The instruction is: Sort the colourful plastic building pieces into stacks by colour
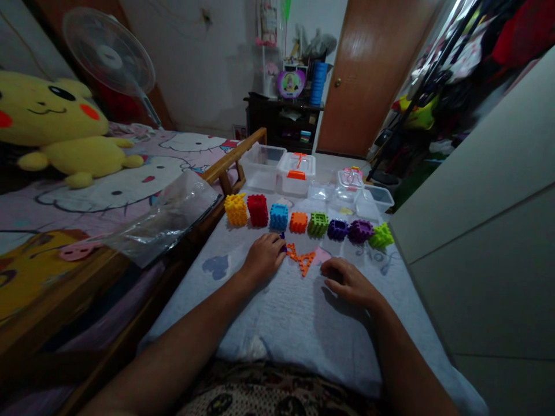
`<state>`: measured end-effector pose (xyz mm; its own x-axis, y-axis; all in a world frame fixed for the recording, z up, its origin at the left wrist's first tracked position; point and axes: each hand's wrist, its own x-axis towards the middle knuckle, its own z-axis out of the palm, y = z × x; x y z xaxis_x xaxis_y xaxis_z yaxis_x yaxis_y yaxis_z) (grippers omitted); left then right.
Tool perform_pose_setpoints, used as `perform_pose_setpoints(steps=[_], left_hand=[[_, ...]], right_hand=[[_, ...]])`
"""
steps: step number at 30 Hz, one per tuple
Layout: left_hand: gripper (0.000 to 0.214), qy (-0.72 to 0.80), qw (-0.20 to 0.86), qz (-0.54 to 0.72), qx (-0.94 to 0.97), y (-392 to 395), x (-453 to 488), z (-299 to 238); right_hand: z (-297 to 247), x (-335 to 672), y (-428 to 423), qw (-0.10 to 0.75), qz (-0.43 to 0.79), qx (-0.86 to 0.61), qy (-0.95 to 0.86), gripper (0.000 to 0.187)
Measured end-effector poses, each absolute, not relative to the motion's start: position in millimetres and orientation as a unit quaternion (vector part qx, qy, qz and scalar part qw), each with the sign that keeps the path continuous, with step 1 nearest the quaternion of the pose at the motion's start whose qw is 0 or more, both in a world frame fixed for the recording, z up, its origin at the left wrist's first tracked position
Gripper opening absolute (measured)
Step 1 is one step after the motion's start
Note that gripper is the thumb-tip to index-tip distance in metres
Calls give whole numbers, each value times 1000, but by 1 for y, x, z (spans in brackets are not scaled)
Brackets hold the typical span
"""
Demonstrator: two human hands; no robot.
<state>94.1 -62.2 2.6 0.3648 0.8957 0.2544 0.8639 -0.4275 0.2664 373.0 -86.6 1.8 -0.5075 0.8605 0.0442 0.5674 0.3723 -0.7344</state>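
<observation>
My left hand [264, 257] rests at the middle of the cloth-covered table, fingers closed around a small dark purple toy piece [283, 242], mostly hidden by them. Just right of it lie notched orange puzzle pieces [307, 263], one shaped like a triangle. My right hand [349, 280] hovers low to the right of these, fingers loosely curved and apart, holding nothing. Behind both hands runs a row of notched building-block cubes: yellow [236, 210], red [258, 210], blue [278, 217], orange [299, 222], green [318, 225], dark purple [337, 230], purple [361, 231] and lime [381, 236].
Clear plastic boxes, one with an orange-handled lid [297, 174], stand at the table's far end. A wooden bed rail [236, 155] and a clear plastic bag [167, 216] border the left. On the right rises a pale cabinet [481, 231].
</observation>
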Motion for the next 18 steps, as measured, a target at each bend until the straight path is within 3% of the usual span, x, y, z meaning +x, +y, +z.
perform_pose_setpoints(steps=[5,18], left_hand=[[14,509,29,191,839,-62,95,3],[7,461,112,318,821,-70,100,19]], right_hand=[[4,372,-88,217,336,-448,-799,28],[11,366,-91,233,311,-460,-798,21]])
